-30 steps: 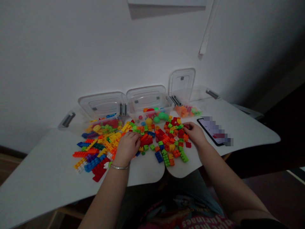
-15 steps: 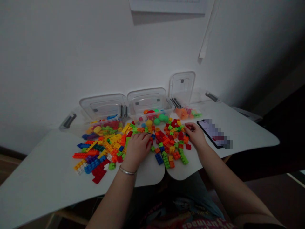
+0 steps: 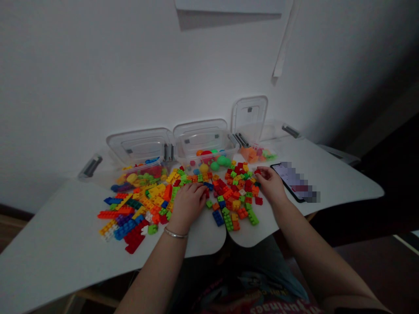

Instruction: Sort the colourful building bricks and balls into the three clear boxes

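On the toy bricks (image 3: 235, 194), left hand (image 3: 188, 205) curled, right hand (image 3: 270, 185) pinching a red brick (image 3: 258, 172).

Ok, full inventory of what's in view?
plastic building bricks: too many to count, mixed red, orange, yellow, green, blue, spread over the desk
clear plastic boxes: three, lids open, in a row behind the bricks
round toys: several, red, green, yellow, in the middle box
phone: one, black, screen pixelated, right of the bricks
desk: one, white, under everything
bracelet: one, silver-coloured, on left wrist
left hand: one, on the bricks
right hand: one, at the bricks' right edge
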`<state>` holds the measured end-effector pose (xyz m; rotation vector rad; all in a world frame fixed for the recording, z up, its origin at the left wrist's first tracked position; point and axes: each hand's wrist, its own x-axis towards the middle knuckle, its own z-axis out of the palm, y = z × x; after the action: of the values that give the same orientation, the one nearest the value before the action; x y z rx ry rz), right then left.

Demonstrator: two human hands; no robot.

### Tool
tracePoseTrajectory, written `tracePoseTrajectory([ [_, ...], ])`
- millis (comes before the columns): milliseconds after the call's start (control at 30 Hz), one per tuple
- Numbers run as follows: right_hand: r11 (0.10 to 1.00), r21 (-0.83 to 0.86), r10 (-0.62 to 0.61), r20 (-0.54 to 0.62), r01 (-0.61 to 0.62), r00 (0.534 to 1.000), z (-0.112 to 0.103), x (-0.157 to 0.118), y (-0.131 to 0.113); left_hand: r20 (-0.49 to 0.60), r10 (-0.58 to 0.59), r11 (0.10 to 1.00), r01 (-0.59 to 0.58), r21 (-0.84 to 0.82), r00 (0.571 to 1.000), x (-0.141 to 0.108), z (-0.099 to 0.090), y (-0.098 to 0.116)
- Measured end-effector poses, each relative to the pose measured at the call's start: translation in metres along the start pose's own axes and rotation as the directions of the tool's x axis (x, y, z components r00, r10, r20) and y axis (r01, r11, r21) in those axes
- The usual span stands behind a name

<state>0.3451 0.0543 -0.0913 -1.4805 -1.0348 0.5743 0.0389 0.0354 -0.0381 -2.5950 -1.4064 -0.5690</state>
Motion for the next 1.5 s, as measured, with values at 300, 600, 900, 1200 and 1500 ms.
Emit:
tracePoseTrajectory([
  [300, 0.906, -0.041, -0.416, -0.266, 0.421, 0.87, -0.011, 0.01, -0.048, 0.003, 0.025, 1.0, -0.025, -0.013, 1.0, 0.0, -0.002, 0.001],
  [600, 0.824, -0.039, -0.535, -0.38, 0.565, 0.754, -0.02, 0.095, -0.096, -0.009, 0.019, 0.999, -0.02, -0.03, 1.0, -0.002, -0.001, 0.0],
  [900, 0.847, -0.475, -0.391, -0.257, 0.237, 0.884, -0.005, 0.105, -0.078, -0.019, 0.021, 0.999, -0.022, -0.037, 1.0, -0.002, 0.0, -0.001],
  [1200, 0.794, -0.556, -0.422, -0.211, 0.247, 0.882, -0.002, 0.109, -0.073, -0.008, 0.02, 0.999, -0.021, -0.038, 1.0, -0.002, 0.001, -0.002],
  [1500, 0.843, -0.354, -0.514, -0.306, 0.406, 0.801, -0.011, 0.054, -0.073, 0.007, 0.018, 0.999, -0.017, -0.031, 1.0, -0.001, -0.002, 0.0],
])
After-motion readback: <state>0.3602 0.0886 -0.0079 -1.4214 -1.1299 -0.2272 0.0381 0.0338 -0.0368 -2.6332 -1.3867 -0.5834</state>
